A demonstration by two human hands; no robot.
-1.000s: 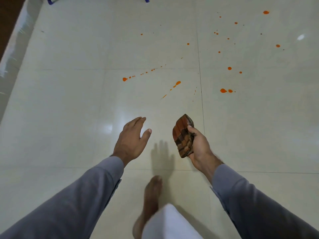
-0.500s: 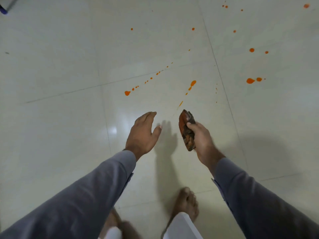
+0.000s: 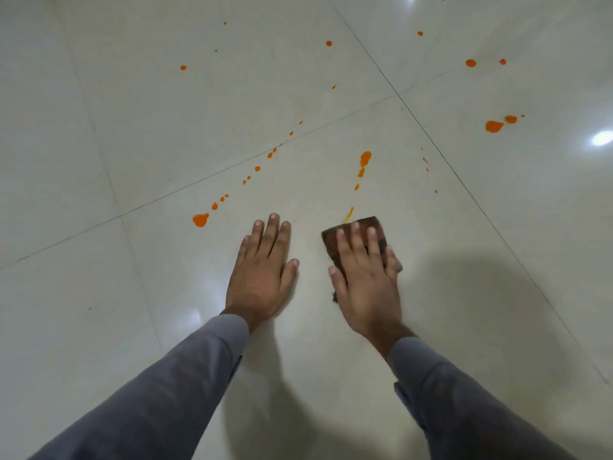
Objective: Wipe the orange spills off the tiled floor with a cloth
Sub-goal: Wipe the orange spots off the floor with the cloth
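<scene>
Orange spills dot the pale tiled floor: a blob with a trail of drops running up to the right, a streak of drops just beyond the cloth, and larger blobs at the right. My right hand presses a folded brown checked cloth flat on the floor with straight fingers; the cloth's far edge touches a thin orange smear. My left hand rests flat on the tile beside it, fingers spread and holding nothing.
Tile joints cross the floor diagonally. More small orange drops lie farther off at the top right. A bright light reflection shows on the right. Grey sleeves cover both forearms.
Both hands have dropped to the floor. The right hand went from gripping the cloth in the air to pressing it flat on the tile; the left hand now rests flat. The view moved closer to the floor.
</scene>
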